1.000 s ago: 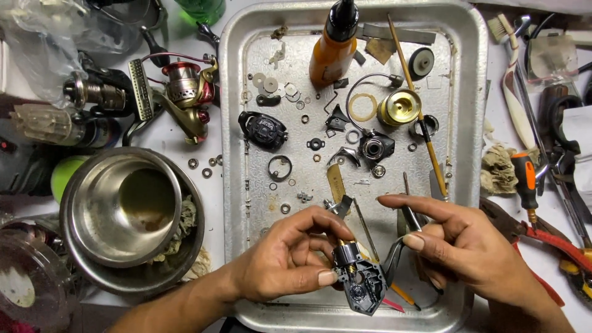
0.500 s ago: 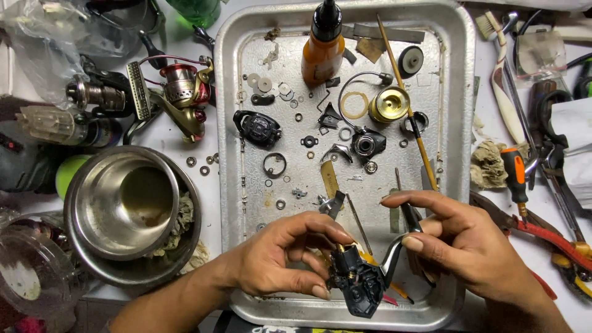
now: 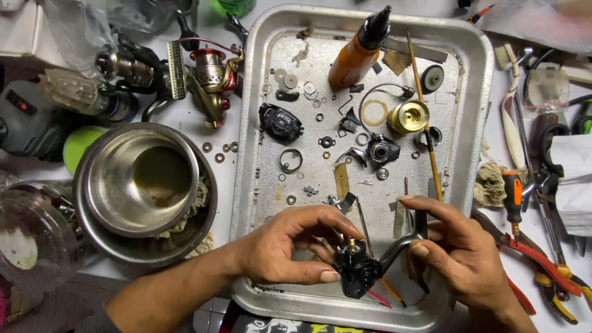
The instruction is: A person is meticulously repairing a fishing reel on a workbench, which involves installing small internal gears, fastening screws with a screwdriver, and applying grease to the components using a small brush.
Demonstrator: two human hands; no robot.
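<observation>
Left hand point(image 3: 290, 246) and right hand point(image 3: 459, 253) clamped on glossy black reel body point(image 3: 357, 271) over dimpled metal tray point(image 3: 259, 160).

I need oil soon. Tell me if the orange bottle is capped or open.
Capped. The orange bottle lies tilted in the tray with its black nozzle cap on.

Glossy black reel body point(image 3: 357, 274) in my fingers, a tiny brass-gold stud on top. It sits over the dull silver tray point(image 3: 468, 92), speckled and scuffed. Up the tray, an orange bottle point(image 3: 353, 58) with a black cap; beside it a shiny gold spool point(image 3: 407, 116). Left of the tray, steel-grey bowls point(image 3: 145, 179); right of it, an orange-handled screwdriver point(image 3: 512, 192) and red pliers point(image 3: 533, 259).
</observation>
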